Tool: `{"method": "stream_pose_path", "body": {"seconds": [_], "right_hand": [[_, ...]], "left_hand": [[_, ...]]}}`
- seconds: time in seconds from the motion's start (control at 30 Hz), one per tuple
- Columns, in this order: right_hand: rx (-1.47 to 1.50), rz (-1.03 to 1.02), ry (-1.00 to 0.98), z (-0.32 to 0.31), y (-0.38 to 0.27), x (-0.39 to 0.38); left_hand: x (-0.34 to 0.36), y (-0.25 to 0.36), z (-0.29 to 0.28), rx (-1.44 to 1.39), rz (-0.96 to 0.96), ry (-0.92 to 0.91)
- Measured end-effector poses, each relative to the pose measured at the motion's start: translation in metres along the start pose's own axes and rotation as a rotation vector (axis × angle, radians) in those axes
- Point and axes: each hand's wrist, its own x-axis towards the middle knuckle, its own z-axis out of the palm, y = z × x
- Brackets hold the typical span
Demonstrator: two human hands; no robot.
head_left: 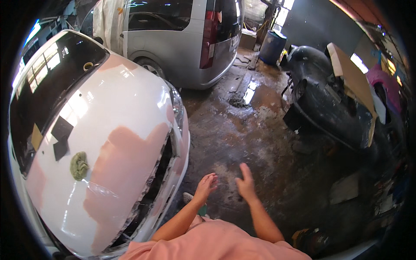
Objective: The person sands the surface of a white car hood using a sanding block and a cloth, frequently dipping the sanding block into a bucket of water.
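Observation:
My left hand (205,188) is held in the air above the floor, beside the front end of a white car (143,104). Its fingers are loosely bent, and nothing shows in them. Apart from it, my right hand (246,185) also hangs over the floor, fingers stretched out, holding nothing. Neither hand touches the car. Pinkish patches of filler or primer (125,160) cover parts of the car's hood. On the hood lie a crumpled green cloth (79,166) and dark sheets that look like sandpaper (61,138). A tape roll (88,66) rests by the windshield.
A silver van (169,47) stands behind the car. Black bumper-like parts (316,86) are piled at the right with a cardboard sheet (353,86) leaning on them. A blue barrel (273,47) is at the back. The dark floor (225,125) is wet and stained.

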Motion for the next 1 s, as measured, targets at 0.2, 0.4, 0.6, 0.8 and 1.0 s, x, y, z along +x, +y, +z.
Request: {"method": "stream_pose_path", "body": {"seconds": [0.2,0.4,0.6,0.8,1.0], "right_hand": [[0.031,-0.271,-0.188,0.074,-0.051,0.112],[0.724,-0.144,-0.589,0.155,-0.123,0.166],[1.066,-0.085,-1.009,0.236,-0.183,0.191],[0.538,-0.607,-1.354,0.315,-0.259,0.176],[0.102,-1.547,-1.202,0.419,-0.377,0.202]], "left_hand": [[0.045,0.05,0.034,-0.221,0.125,-0.02],[0.063,0.101,-0.03,0.244,0.562,0.561],[0.032,0.158,-0.086,0.224,0.616,1.091],[-0.03,0.119,-0.159,0.084,0.667,1.611],[-0.092,0.108,-0.212,0.197,0.535,2.342]]}}
